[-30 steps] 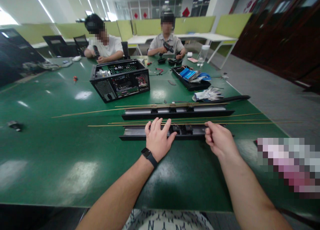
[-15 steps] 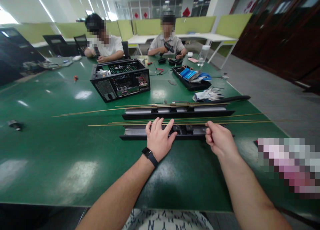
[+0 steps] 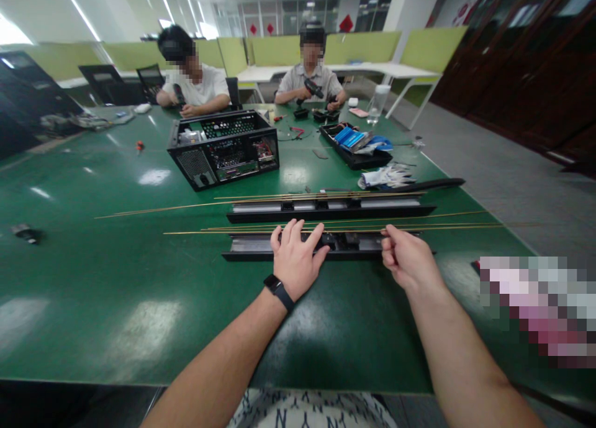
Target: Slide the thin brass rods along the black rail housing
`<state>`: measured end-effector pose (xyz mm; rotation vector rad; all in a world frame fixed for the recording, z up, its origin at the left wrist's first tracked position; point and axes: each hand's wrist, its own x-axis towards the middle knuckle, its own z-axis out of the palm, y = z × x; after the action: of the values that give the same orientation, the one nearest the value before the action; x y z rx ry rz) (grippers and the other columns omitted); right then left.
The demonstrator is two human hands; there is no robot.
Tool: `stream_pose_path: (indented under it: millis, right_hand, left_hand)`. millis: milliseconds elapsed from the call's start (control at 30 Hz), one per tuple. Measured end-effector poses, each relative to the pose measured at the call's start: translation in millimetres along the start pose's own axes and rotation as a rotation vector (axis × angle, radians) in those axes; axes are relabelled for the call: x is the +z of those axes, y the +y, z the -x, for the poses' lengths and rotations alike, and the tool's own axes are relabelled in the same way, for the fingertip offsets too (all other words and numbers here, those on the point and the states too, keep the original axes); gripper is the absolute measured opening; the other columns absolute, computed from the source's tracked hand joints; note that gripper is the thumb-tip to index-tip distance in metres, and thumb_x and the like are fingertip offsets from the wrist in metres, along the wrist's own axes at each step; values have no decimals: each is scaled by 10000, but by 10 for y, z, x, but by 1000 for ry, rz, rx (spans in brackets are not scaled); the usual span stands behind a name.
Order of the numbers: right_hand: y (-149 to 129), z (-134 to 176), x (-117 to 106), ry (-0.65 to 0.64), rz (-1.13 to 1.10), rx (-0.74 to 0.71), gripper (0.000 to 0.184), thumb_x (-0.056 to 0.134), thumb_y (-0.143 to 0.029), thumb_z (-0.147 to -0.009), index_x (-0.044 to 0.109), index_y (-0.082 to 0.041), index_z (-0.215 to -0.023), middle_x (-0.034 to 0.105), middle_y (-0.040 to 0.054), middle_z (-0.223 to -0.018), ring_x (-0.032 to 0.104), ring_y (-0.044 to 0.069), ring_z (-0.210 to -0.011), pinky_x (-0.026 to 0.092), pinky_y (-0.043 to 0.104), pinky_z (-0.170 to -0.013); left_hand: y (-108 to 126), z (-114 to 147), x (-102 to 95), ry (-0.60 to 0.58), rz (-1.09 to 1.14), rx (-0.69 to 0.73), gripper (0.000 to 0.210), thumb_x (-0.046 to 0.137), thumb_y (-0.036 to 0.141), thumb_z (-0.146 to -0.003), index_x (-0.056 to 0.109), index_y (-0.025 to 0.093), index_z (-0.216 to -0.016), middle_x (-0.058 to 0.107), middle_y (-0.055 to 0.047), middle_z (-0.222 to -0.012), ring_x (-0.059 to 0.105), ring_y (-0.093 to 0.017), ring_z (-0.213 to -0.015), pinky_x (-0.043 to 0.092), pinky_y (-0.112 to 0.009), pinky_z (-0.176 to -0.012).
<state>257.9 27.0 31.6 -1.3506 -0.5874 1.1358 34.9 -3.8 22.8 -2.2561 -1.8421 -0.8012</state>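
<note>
My left hand (image 3: 298, 260) lies palm down with spread fingers over the near black rail (image 3: 254, 256), a long channel with a grey inside and black blocks in its middle. My right hand (image 3: 407, 257) is closed in a pinch at the right part of that rail, thumb and forefinger on a thin brass-coloured rod (image 3: 251, 231). Several such rods run lengthwise along the rail's back side and stick out past both ends. Parallel and farther off lies a second black rail (image 3: 265, 216), also with thin rods (image 3: 186, 204) along it. My left fingers hide part of the near rail.
Beyond the rails stand an open computer case (image 3: 223, 151) and a black tray (image 3: 358, 161) with blue parts. White gloves (image 3: 388, 176) and a black strip (image 3: 442, 184) lie at right. Two people sit across the green table (image 3: 116, 260); one holds a power drill (image 3: 313, 87).
</note>
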Motion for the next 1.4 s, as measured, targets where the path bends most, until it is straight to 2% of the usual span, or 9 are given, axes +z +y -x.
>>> stream_pose_path:
  millis: [133, 300, 533, 700, 1167, 1400]
  right_hand:
    - [-31, 29, 8, -20, -8, 11, 114, 684, -253, -812, 654, -146, -837, 554, -25, -514, 385, 64, -279, 190, 158, -231]
    - [-33, 36, 6, -28, -7, -8, 138, 728, -242, -752, 661, -140, -817, 545, -32, -521, 386, 57, -290, 192, 155, -231]
    - [-12, 30, 5, -11, 1, -14, 80, 667, -217, -814, 637, -143, -811, 526, -39, -516, 377, 57, -293, 191, 150, -230]
    - [-13, 24, -1, 4, -3, 4, 110, 668, -228, -835, 610, -152, -780, 514, -46, -509, 375, 57, -291, 198, 150, -227]
    - [-11, 10, -13, -15, 3, 5, 138, 673, -266, -843, 604, -161, -787, 532, -39, -503, 374, 60, -280, 198, 154, -223]
    - [-48, 56, 9, -44, -4, 22, 135, 701, -261, -813, 647, -141, -845, 549, -29, -525, 381, 54, -288, 194, 147, -230]
  left_hand:
    - [0, 1, 1, 0, 2, 0, 406, 522, 501, -946, 579, 388, -1331, 551, -83, -1401, 399, -285, -1392, 212, -541, -1164]
    - [1, 1, 6, 3, 8, -1, 405, 530, 501, -942, 585, 380, -1325, 553, -85, -1397, 402, -286, -1388, 209, -541, -1164]
    - [0, 4, 10, -2, 3, 1, 423, 511, 503, -950, 565, 380, -1351, 550, -89, -1400, 399, -280, -1391, 210, -543, -1165]
    - [0, 2, 9, -1, -1, -2, 429, 515, 500, -948, 556, 386, -1360, 548, -87, -1406, 402, -283, -1388, 215, -543, -1161]
    - [1, 2, 6, 6, 15, 2, 417, 537, 488, -941, 576, 377, -1341, 559, -88, -1392, 410, -286, -1381, 211, -540, -1163]
    - [6, -1, 0, -2, 7, -2, 409, 525, 492, -946, 576, 379, -1337, 557, -89, -1391, 405, -281, -1384, 207, -542, -1162]
